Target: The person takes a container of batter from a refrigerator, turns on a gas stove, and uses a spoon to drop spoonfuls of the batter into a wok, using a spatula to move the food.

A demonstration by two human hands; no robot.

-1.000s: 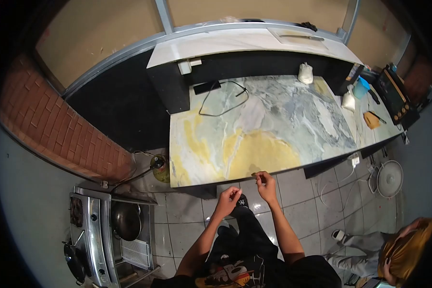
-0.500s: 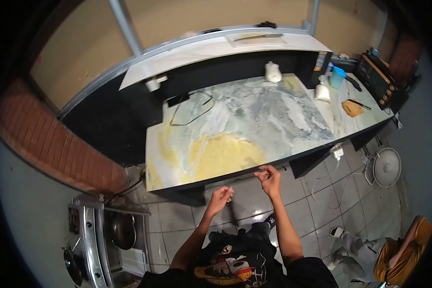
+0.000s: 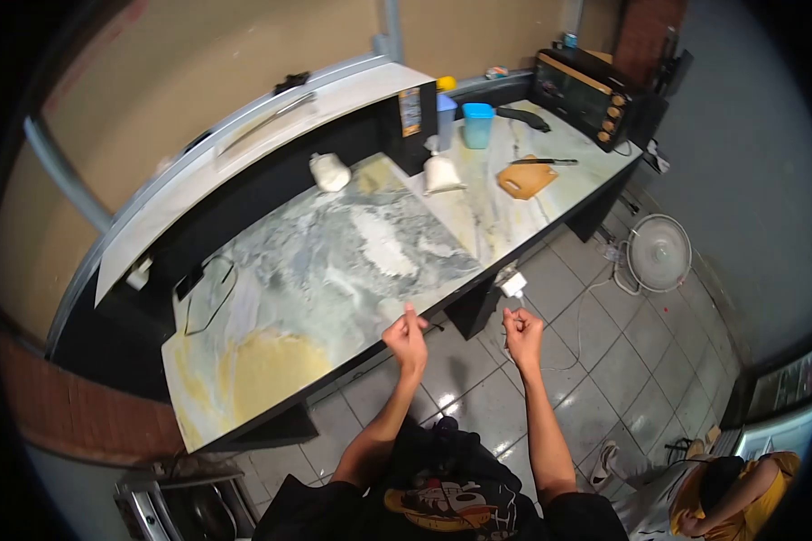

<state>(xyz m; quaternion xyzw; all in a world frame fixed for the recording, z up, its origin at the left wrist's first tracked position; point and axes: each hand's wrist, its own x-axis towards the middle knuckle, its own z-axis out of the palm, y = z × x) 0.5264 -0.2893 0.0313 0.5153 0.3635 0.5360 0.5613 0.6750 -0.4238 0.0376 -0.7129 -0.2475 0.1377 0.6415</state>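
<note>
My left hand (image 3: pixel 407 334) is raised at the front edge of the marble counter (image 3: pixel 334 270), fingers curled with the thumb against the fingertips. My right hand (image 3: pixel 522 329) hangs over the tiled floor a little to the right, off the counter, also loosely closed. I see nothing in either hand. A white plug block (image 3: pixel 512 284) on a cord hangs below the counter edge just above my right hand.
On the counter are two white bags (image 3: pixel 329 171) (image 3: pixel 442 173), a blue container (image 3: pixel 477 124), a cutting board (image 3: pixel 526 178) with a knife, a toaster oven (image 3: pixel 586 86) and a black cable (image 3: pixel 209 288). A fan (image 3: pixel 657 252) stands on the floor. Another person (image 3: pixel 722 487) crouches at the bottom right.
My view has swung to the right along the counter. My right hand has come off the counter edge and my left hand has risen to it.
</note>
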